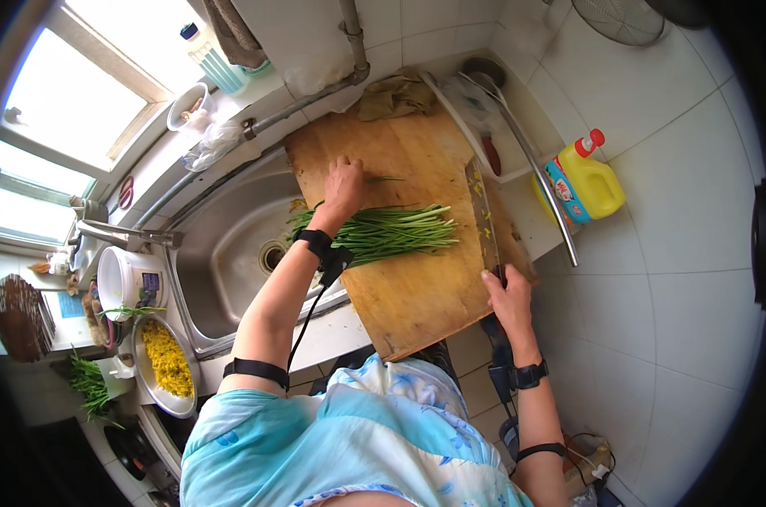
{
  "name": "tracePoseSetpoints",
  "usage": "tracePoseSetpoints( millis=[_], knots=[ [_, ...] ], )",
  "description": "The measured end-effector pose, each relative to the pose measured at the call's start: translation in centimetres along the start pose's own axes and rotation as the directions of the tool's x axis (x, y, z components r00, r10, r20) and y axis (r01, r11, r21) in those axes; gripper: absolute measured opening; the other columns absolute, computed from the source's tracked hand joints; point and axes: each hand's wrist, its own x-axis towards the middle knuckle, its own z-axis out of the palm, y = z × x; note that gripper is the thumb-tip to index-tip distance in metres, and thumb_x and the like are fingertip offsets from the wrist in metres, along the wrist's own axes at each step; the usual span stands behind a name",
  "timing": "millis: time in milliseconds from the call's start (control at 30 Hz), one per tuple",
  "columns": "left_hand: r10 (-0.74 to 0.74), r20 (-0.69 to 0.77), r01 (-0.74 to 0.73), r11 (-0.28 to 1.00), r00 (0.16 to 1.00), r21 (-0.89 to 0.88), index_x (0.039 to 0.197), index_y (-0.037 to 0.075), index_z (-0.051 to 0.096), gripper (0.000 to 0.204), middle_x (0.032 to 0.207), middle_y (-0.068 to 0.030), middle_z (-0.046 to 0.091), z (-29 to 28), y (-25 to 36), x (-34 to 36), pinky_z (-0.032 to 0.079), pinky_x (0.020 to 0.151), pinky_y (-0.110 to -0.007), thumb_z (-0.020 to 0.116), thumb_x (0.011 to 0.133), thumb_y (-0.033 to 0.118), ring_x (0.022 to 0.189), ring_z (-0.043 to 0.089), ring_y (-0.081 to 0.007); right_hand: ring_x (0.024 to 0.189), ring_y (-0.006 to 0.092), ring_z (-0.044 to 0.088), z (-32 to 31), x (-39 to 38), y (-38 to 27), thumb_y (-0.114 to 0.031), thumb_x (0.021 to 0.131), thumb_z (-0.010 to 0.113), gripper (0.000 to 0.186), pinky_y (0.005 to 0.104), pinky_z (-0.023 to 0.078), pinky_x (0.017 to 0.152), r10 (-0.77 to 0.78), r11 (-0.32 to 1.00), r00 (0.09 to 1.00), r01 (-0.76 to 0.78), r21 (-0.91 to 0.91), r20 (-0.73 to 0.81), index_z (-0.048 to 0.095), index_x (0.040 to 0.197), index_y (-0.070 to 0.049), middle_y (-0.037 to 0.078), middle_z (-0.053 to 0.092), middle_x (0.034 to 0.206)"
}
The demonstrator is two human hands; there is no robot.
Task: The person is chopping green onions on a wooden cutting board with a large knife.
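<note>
A bundle of garlic chives [391,234] lies across the wooden cutting board [417,296], its cut white-green ends toward the right. My left hand [345,188] is on the board just beyond the bundle, fingers curled down. A loose green stalk [385,178] pokes out beside its fingertips; what the fingers grip is hidden. At the board's right side my right hand [510,294] is closed around the dark handle of a knife [479,207]. The knife's long blade points away from me, with small yellow bits on and beside it.
A steel sink [222,279] lies under the board's left edge. Left of it stand a white bucket [121,279] and a bowl of yellow crumbled food [165,359]. A yellow jug [581,182] with a red cap and a metal bar [539,177] are at the right.
</note>
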Motion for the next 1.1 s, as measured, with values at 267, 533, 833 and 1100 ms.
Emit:
tracePoseSetpoints(
  millis=[267, 533, 833, 1100],
  knots=[
    [0.186, 0.178, -0.123, 0.941, 0.966, -0.316, 0.090, 0.003, 0.064, 0.012, 0.100, -0.0182, 0.062, 0.2, 5.8, -2.0, 0.049, 0.078, -0.046, 0.062, 0.084, 0.013, 0.097, 0.059, -0.0398, 0.072, 0.0455, 0.062, 2.4, 0.8, -1.5, -0.026, 0.087, 0.066, 0.030, 0.0513, 0.048, 0.061, -0.163, 0.895, 0.987, 0.148, -0.422, -0.001, 0.051, 0.084, 0.000, 0.024, 0.063, 0.072],
    [0.351, 0.087, -0.325, 0.919, 0.932, -0.224, 0.128, 0.003, 0.054, 0.084, 0.120, -0.0135, 0.056, -1.3, 8.3, -6.6, 0.040, 0.094, -0.048, 0.082, 0.065, 0.052, 0.116, 0.051, -0.0332, 0.062, 0.0436, 0.062, 3.1, 0.0, -1.9, -0.028, 0.088, 0.067, 0.029, 0.0520, 0.047, 0.054, -0.315, 0.827, 0.944, 0.223, -0.517, -0.097, 0.055, 0.082, -0.002, 0.022, 0.062, 0.065],
    [0.281, 0.096, -0.270, 0.956, 0.955, -0.113, 0.125, 0.006, 0.055, 0.077, 0.112, -0.0102, 0.055, -0.5, 7.1, -8.4, 0.041, 0.088, -0.047, 0.086, 0.061, 0.035, 0.112, 0.051, -0.0291, 0.057, 0.0424, 0.059, 2.8, -2.8, -5.5, -0.020, 0.088, 0.066, 0.020, 0.0494, 0.045, 0.051, -0.427, 0.813, 0.901, 0.346, -0.468, -0.075, 0.059, 0.085, -0.002, 0.021, 0.058, 0.060],
    [0.220, 0.209, -0.202, 0.974, 0.953, -0.101, 0.141, 0.001, 0.042, 0.112, 0.132, -0.0173, 0.052, -3.7, 5.3, -8.4, 0.027, 0.110, -0.058, 0.089, 0.049, 0.046, 0.130, 0.043, -0.0349, 0.059, 0.0418, 0.059, 4.5, -4.1, -5.1, -0.020, 0.087, 0.067, 0.022, 0.0487, 0.046, 0.051, -0.384, 0.869, 0.922, 0.341, -0.358, -0.055, 0.057, 0.079, -0.003, 0.020, 0.059, 0.061]
  ],
)
